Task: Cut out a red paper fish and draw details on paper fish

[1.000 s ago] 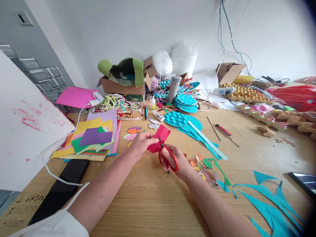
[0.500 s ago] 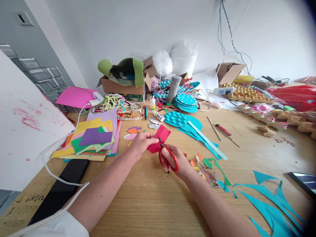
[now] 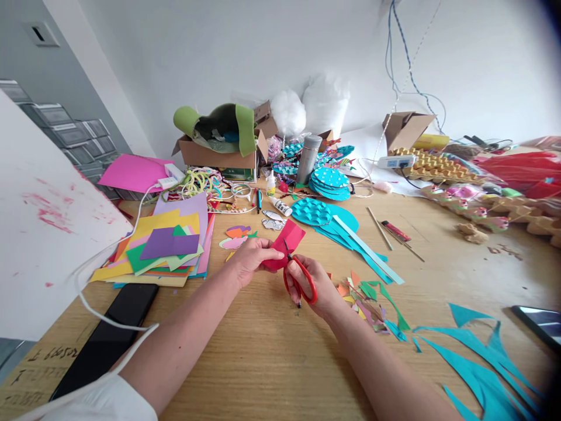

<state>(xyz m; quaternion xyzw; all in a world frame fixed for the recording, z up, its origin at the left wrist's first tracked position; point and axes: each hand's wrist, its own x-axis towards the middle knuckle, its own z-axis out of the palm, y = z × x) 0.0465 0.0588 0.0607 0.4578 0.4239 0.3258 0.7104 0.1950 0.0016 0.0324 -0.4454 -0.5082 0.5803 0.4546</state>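
A piece of red paper [image 3: 292, 235] is pinched by its left side between the thumb and fingers of my left hand [image 3: 256, 256]. My right hand [image 3: 313, 283] is closed round the red handles of a pair of scissors [image 3: 312, 287]. The scissors' dark blades point up and away from me, against the paper; how far they are parted is too small to tell. Just beyond my left hand lie small paper fish cutouts [image 3: 236, 231] in orange, purple and pink. Right of my right hand is a heap of colourful paper scraps [image 3: 366, 298].
Stacked coloured paper [image 3: 170, 242] and a black phone [image 3: 105, 336] lie at the left, with a white cable [image 3: 87, 292] across the phone. Glue bottles [image 3: 280, 206] and blue discs [image 3: 312, 211] stand beyond my hands. Blue offcuts [image 3: 468, 351] spread at the right front.
The red paper has turned slightly and shifted a little to the right. My left thumb and the scissors have moved slightly with it. The things on the table are unchanged.
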